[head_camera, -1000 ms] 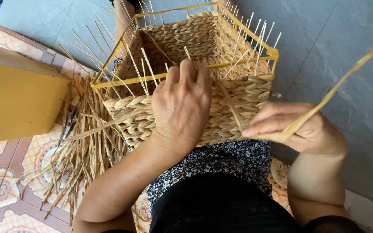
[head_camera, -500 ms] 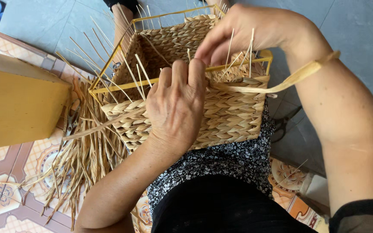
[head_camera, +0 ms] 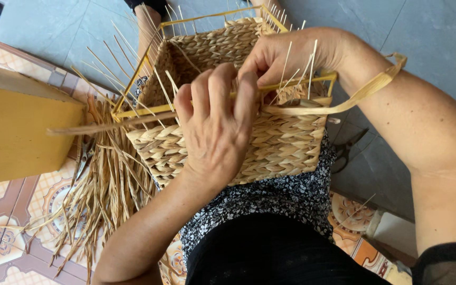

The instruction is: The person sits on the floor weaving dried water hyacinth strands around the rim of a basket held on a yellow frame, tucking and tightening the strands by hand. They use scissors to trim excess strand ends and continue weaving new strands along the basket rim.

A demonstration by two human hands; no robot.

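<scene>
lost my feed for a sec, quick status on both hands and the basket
Left hand pressed on woven basket, grip over its yellow frame. Right hand at rim, pinching flat straw strand. Upright stakes crowd fingers.

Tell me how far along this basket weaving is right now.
Most of the way, it seems. The near wall of the basket is woven almost up to the yellow frame. In hand: the left hand steadies the rim while the right hand works a flat straw strand between the upright stakes. Left: the top rows under the frame, and the stake ends poking above it. Loose straw lies beside.
</scene>
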